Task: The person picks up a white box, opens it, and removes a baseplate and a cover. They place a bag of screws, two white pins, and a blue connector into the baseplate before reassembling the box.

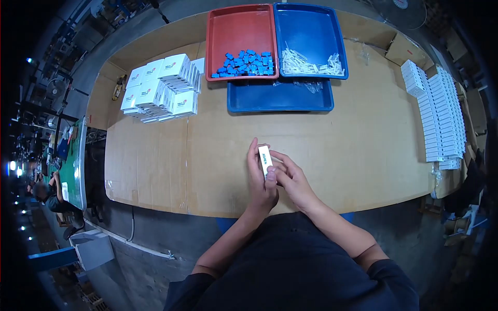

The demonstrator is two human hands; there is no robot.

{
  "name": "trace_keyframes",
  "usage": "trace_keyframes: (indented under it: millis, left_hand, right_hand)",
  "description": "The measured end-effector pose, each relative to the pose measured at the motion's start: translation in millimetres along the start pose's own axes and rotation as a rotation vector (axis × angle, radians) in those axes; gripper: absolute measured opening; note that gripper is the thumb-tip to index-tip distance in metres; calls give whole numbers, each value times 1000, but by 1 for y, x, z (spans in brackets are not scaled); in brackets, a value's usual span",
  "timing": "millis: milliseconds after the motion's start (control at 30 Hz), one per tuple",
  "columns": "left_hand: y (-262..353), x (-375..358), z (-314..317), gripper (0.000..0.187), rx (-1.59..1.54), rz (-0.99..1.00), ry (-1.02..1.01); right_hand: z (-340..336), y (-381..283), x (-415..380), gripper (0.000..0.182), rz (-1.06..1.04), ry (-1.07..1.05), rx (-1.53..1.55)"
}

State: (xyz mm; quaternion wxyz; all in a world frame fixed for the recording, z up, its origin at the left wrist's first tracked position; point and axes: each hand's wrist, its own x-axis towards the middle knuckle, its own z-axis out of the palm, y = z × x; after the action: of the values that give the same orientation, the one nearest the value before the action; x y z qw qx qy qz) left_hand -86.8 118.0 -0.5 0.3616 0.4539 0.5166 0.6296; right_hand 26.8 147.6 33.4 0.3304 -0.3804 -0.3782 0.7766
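A slim white box (265, 157) with dark lettering along its face is held between both hands, above the front middle of the cardboard-covered table. My left hand (258, 179) is closed around its left side and lower end. From the right, my right hand (293, 180) grips the same box, its fingers curled at the box's right edge. The undersides of the box and some fingertips are hidden.
At the back, a red tray (241, 26) holds small blue pieces (246, 65); a blue tray (311, 28) holds white pieces (306, 63). Another blue tray (280, 98) sits before them. White boxes are stacked left (155, 88) and right (441, 114). A person (59, 194) sits far left.
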Motion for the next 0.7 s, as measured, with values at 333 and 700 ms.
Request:
trace_keyframes:
  millis: [333,700]
  left_hand:
    - [-3,-2,0,107,92,97,64]
    - [1,-5,3,84,24,155,109]
  right_hand:
    - [1,1,-5,58,-61,-86,28]
    - [3,2,-12,55,-161,-110,-34]
